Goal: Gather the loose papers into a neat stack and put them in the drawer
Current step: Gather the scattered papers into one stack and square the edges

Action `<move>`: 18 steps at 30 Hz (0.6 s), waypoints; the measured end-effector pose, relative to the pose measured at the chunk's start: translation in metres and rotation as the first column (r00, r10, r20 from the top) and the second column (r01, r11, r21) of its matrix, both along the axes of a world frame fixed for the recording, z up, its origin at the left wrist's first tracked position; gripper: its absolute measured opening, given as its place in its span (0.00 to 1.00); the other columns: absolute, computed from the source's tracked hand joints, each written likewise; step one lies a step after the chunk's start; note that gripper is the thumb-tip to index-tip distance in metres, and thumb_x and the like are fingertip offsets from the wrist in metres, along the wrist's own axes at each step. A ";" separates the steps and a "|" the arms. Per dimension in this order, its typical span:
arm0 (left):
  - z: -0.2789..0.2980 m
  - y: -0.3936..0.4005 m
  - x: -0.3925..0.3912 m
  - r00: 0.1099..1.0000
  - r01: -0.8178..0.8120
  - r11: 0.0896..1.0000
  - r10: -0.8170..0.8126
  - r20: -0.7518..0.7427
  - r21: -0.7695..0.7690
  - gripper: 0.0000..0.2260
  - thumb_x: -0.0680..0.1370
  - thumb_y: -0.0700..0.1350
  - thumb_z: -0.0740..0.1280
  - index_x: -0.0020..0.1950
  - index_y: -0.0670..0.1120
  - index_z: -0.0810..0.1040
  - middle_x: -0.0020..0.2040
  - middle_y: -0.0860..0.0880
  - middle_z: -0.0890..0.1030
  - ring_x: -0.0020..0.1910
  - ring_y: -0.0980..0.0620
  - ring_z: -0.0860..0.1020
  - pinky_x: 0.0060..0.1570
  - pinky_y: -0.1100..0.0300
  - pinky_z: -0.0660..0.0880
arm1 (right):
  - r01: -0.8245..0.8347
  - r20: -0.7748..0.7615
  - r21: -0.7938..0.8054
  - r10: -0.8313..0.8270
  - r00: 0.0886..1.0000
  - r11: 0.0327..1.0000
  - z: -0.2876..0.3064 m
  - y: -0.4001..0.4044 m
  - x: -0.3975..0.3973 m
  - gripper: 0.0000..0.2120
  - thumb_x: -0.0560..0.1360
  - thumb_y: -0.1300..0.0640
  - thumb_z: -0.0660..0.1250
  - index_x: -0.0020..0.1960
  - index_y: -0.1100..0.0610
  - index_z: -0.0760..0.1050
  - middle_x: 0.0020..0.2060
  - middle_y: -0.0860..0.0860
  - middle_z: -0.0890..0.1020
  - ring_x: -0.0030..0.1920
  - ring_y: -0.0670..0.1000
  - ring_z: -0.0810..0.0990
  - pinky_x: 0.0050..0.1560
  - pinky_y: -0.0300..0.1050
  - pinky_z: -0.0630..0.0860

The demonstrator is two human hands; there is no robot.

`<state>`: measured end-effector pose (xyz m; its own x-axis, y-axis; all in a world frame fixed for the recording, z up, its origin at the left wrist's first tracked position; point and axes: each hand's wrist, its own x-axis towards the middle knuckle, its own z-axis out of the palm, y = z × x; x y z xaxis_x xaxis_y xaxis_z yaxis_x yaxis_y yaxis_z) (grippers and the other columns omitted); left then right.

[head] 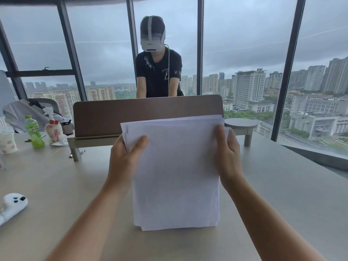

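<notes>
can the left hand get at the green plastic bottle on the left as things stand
Probably not yet: the left hand grips the stack of white papers, though bare beige table lies between it and the green plastic bottle.

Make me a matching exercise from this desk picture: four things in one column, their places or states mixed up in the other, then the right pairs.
Things
1. paper stack
2. green bottle
3. white controller
4. paper cup

Places or states
A. lying at the near left edge of the desk
B. upright, left of the brown screen
C. held on edge between both hands, left hand and right hand
D. at the far left edge, left of the bottle

Pairs: 1-C, 2-B, 3-A, 4-D
</notes>
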<state>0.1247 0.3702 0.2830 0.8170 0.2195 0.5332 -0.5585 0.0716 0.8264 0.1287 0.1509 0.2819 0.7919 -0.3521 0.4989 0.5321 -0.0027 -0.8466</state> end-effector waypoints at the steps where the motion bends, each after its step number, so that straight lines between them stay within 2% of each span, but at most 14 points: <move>1: 0.000 0.000 0.001 1.000 0.006 1.000 -0.006 0.010 -0.007 0.07 0.71 0.50 0.72 0.48 0.53 0.84 0.47 0.50 0.87 0.47 0.47 0.85 0.48 0.49 0.80 | -0.007 0.004 -0.014 0.007 1.000 1.000 0.003 0.002 0.000 0.21 0.77 0.39 0.59 0.50 0.57 0.75 0.44 0.48 0.81 0.44 0.45 0.78 0.50 0.48 0.75; 3: 0.002 -0.001 0.004 1.000 0.004 1.000 -0.004 0.025 -0.023 0.07 0.70 0.50 0.73 0.47 0.56 0.84 0.46 0.52 0.87 0.46 0.50 0.85 0.46 0.52 0.80 | -0.024 0.025 -0.046 0.025 0.999 0.999 0.009 0.007 0.001 0.20 0.77 0.39 0.61 0.53 0.56 0.76 0.50 0.52 0.83 0.49 0.47 0.82 0.53 0.48 0.77; 5: 0.006 -0.001 0.008 0.999 -0.022 0.999 0.023 0.033 -0.033 0.06 0.70 0.50 0.74 0.45 0.58 0.84 0.45 0.53 0.87 0.45 0.51 0.85 0.45 0.54 0.79 | -0.024 0.036 -0.052 0.026 0.999 0.998 0.018 0.009 0.000 0.20 0.78 0.41 0.62 0.54 0.57 0.76 0.52 0.55 0.83 0.45 0.44 0.81 0.50 0.44 0.77; 7: 0.009 0.000 0.010 0.997 -0.062 0.998 0.063 0.051 -0.012 0.04 0.72 0.50 0.73 0.45 0.58 0.84 0.45 0.54 0.87 0.44 0.52 0.85 0.45 0.54 0.79 | -0.023 0.037 -0.067 0.025 0.999 0.998 0.026 0.008 0.000 0.22 0.77 0.39 0.64 0.52 0.59 0.77 0.50 0.58 0.83 0.42 0.43 0.79 0.47 0.44 0.77; 10: 0.007 0.001 0.010 0.990 -0.116 0.993 0.114 0.081 0.020 0.03 0.74 0.49 0.72 0.47 0.56 0.84 0.45 0.54 0.87 0.45 0.52 0.85 0.46 0.53 0.81 | -0.049 0.008 -0.076 0.049 0.999 0.996 0.021 0.004 -0.001 0.23 0.71 0.39 0.69 0.51 0.59 0.78 0.45 0.56 0.84 0.42 0.46 0.81 0.46 0.49 0.80; 12: 0.001 0.002 0.009 0.980 -0.178 0.984 0.176 0.088 0.016 0.04 0.75 0.50 0.72 0.48 0.54 0.83 0.46 0.54 0.87 0.47 0.52 0.85 0.49 0.50 0.81 | -0.119 -0.060 -0.076 0.114 0.992 0.990 0.003 -0.002 0.000 0.21 0.71 0.43 0.74 0.52 0.60 0.79 0.46 0.58 0.85 0.44 0.51 0.83 0.47 0.57 0.82; 14: -0.003 0.003 0.007 0.969 -0.223 0.975 0.222 0.108 -0.003 0.02 0.76 0.49 0.72 0.47 0.55 0.83 0.45 0.57 0.87 0.47 0.54 0.85 0.49 0.52 0.81 | -0.231 -0.153 -0.059 0.220 0.963 0.971 -0.023 -0.009 -0.001 0.14 0.72 0.53 0.76 0.52 0.61 0.82 0.47 0.60 0.87 0.48 0.56 0.86 0.49 0.60 0.82; 16: -0.004 -0.001 0.001 0.968 -0.220 0.975 0.221 0.123 -0.015 0.03 0.77 0.47 0.71 0.46 0.56 0.83 0.44 0.58 0.86 0.46 0.56 0.84 0.48 0.55 0.80 | -0.298 -0.253 -0.036 0.280 0.926 0.954 -0.044 -0.010 -0.004 0.10 0.72 0.56 0.76 0.50 0.60 0.83 0.46 0.57 0.88 0.49 0.59 0.87 0.52 0.59 0.83; 18: -0.002 -0.003 -0.003 0.981 -0.162 0.987 0.163 0.107 -0.018 0.03 0.76 0.48 0.72 0.47 0.56 0.83 0.46 0.57 0.86 0.47 0.55 0.84 0.48 0.56 0.80 | -0.293 -0.260 0.008 0.285 0.923 0.956 -0.052 -0.009 -0.005 0.08 0.72 0.57 0.75 0.49 0.60 0.84 0.45 0.56 0.88 0.48 0.60 0.87 0.50 0.56 0.84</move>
